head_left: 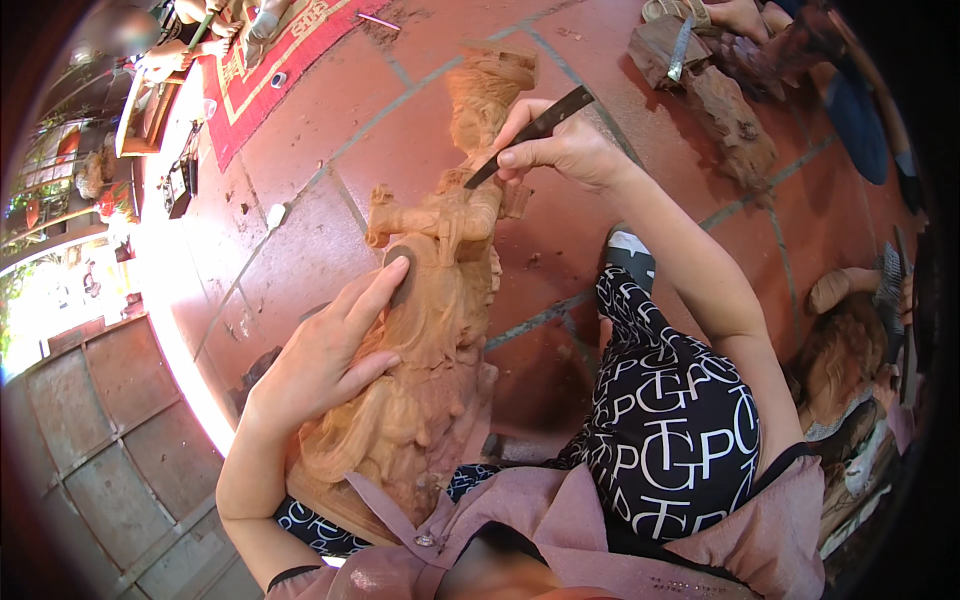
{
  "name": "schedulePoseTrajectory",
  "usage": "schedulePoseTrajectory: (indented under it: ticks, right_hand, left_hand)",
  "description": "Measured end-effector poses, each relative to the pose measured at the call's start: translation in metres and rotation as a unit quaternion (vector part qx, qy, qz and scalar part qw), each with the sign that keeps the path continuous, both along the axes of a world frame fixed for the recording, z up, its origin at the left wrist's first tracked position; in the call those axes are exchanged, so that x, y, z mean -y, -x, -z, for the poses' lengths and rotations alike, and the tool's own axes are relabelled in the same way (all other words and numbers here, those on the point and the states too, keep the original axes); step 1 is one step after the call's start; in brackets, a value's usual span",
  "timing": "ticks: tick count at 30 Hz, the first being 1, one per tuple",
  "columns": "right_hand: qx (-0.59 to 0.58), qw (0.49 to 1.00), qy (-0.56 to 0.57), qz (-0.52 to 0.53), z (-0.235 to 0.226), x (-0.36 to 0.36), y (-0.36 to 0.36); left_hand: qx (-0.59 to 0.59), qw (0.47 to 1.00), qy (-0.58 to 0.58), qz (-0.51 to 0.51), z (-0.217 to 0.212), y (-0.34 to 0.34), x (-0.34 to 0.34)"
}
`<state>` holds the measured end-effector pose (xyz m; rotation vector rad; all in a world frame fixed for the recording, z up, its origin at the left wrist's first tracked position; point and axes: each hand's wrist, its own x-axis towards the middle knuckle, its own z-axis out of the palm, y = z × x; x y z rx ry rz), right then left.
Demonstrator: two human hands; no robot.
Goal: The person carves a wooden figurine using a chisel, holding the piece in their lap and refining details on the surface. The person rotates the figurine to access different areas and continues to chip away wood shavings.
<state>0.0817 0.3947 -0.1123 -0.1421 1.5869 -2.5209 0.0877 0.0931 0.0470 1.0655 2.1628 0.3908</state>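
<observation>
A tall carved wooden statue [440, 300] of pale orange wood leans across my lap, its head pointing away over the red tiled floor. My left hand [330, 350] rests flat on the statue's middle, fingers spread over the carved robe. My right hand [560, 150] grips a dark flat metal carving tool [530, 135]. The tool's tip touches the statue near its shoulder, just below the head.
More rough wooden carvings [735, 110] lie on the tiles at the upper right, with another person's hand beside them. A finished carving [845, 360] stands at the right edge. A red patterned mat [265, 65] lies upper left, with people sitting on it. My patterned trouser leg [660, 410] is bent at the right.
</observation>
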Motion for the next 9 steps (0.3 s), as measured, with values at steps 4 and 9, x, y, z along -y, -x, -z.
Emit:
schedulePoseTrajectory:
  ticks: [4,9]
  right_hand:
    - [0.009,1.000,0.000,-0.015,-0.015,0.010,-0.007]
    - [-0.007,1.000,-0.015,-0.006,0.000,0.002,0.002]
  left_hand:
    - [-0.007,1.000,-0.010,0.002,0.003,0.001,0.002]
    - [0.004,1.000,0.007,-0.005,0.001,0.000,0.001]
